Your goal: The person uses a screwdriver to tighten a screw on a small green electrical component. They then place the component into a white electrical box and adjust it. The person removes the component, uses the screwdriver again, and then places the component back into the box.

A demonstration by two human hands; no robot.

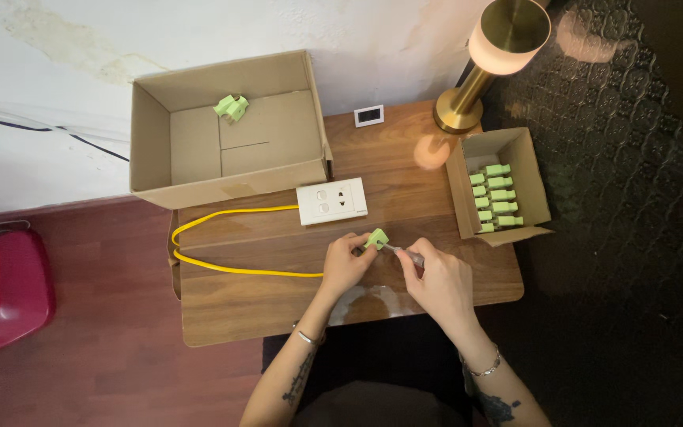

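A green plug (376, 238) is pinched in the left hand (345, 263) while the right hand (439, 278) grips a screwdriver (406, 254) against it. Beyond them lies a white socket (332, 201); right, a small box (533, 174) of green plugs; left, a big cardboard box (199, 187).

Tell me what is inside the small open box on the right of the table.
The small cardboard box holds a column of green plugs along its left side. The rest of its floor shows bare cardboard. Anything lying beneath the plugs is covered.

The socket plate (332, 201) lies on the table (262, 308) between two boxes (231, 130).
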